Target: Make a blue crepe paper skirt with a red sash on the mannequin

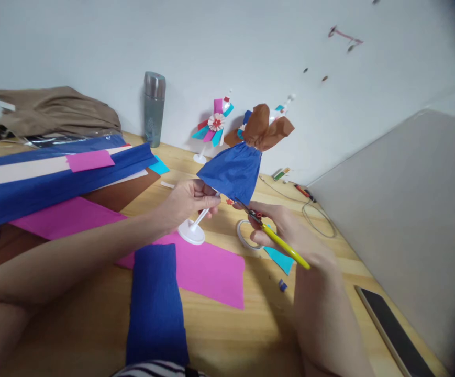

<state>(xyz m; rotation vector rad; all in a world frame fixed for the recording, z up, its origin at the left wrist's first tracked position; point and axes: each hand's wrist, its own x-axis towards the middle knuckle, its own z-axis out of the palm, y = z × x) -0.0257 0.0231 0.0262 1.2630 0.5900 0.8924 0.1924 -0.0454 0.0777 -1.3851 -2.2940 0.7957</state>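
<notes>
Clock read from the deep-blue, flared crepe-paper skirt [231, 170], mid-view, gathered at its top edge, with a crumpled brown paper ruff [268, 128] spreading at 1 o'clock. Left hand [201, 201] at 8: grip pinching the slim white plastic stem [200, 215] just under the hem, presumably to steady the tilted piece while leaving the skirt's right edge free. Round white base [191, 232] at 7, over the flat magenta paper sheet [215, 272]; cannot tell whether it bears weight. Right hand [280, 225] between 4 and 5: grip closed around a yellow-handled cutting tool [286, 246], apparently scissors, dark tip at the hem; the slant probably lets it follow that edge. Blade gap too small to judge. White tape ring [239, 234] on the wooden tabletop [227, 335] at 5, near the right fingers; long blue crepe strip [156, 303] at 7, seemingly within easy reach.
</notes>
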